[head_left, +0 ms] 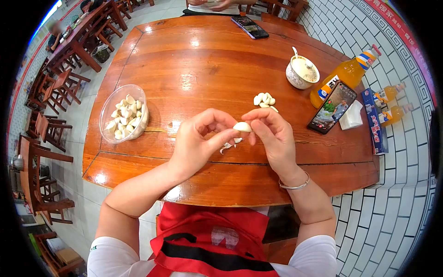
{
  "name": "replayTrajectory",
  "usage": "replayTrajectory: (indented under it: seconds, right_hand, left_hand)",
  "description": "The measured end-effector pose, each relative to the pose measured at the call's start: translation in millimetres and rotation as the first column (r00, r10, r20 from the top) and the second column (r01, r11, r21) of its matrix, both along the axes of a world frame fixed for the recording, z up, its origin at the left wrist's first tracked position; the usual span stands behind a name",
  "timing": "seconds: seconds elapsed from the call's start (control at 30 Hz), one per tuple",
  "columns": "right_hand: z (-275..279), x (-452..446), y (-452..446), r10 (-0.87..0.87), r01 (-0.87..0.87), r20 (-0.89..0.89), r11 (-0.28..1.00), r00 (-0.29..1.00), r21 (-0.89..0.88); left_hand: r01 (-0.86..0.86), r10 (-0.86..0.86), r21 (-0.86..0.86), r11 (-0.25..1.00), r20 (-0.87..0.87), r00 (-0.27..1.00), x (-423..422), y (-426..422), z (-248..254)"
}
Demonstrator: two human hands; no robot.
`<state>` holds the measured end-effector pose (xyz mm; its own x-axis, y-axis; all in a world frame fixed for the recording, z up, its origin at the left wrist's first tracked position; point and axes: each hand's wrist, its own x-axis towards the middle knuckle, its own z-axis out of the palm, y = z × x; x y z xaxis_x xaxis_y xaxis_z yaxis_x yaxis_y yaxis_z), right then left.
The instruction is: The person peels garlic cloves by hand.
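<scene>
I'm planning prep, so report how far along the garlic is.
Done: the small pile looks peeled, and skins lie nearby. In hand: one clove, held by left hand and right hand. Left: probably the cloves in the tub, though I can't tell whether they're peeled.

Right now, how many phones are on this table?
2. One phone lies flat near the far edge of the table; the other phone is propped up at the right, by the big orange drink bottle.

Lost the head of the person (213,5) across the brown wooden surface (175,60) to the top edge. Found the head of a distant person (54,41) blurred. Could not read tiny text on the flat black phone (249,27). Saw white papery garlic skins (227,146) partly covered by the left hand (196,141).
</scene>
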<state>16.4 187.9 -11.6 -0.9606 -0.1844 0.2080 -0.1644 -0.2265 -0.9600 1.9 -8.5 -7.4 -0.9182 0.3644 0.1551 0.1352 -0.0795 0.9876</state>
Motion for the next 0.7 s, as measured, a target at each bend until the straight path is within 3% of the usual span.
replayTrajectory:
  seconds: [0.13, 0.33, 0.43, 0.53, 0.7]
  right_hand:
    - [-0.4, 2.7, -8.3, -0.006, 0.002, -0.099, 0.999, 0.995, -0.041]
    - [-6.3, 0.7, -6.4, -0.037, 0.036, -0.072, 0.999, 0.997, -0.014]
    - [-4.1, -0.6, -3.0, -0.106, 0.160, -0.224, 0.959, 0.969, 0.235]
    - [0.5, 1.8, -6.4, -0.143, 0.272, -0.364, 0.904, 0.920, 0.331]
    - [-1.3, 4.6, -7.9, -0.141, 0.388, -0.514, 0.823, 0.846, 0.414]
  left_hand:
    - [0.006, -0.008, 0.034, 0.999, 0.066, 0.998, -0.6, 0.9, 1.8]
    - [0.013, -0.012, -0.011, 1.000, 0.066, 0.998, -2.4, 0.8, -1.3]
    - [-0.107, 0.072, -0.118, 0.987, -0.268, 0.961, -5.2, 2.9, -10.6]
    - [-0.160, 0.065, -0.166, 0.973, -0.468, 0.881, -5.6, 2.2, 0.1]
    - [-0.081, 0.048, -0.079, 0.994, -0.356, 0.933, -6.9, 2.8, -10.5]
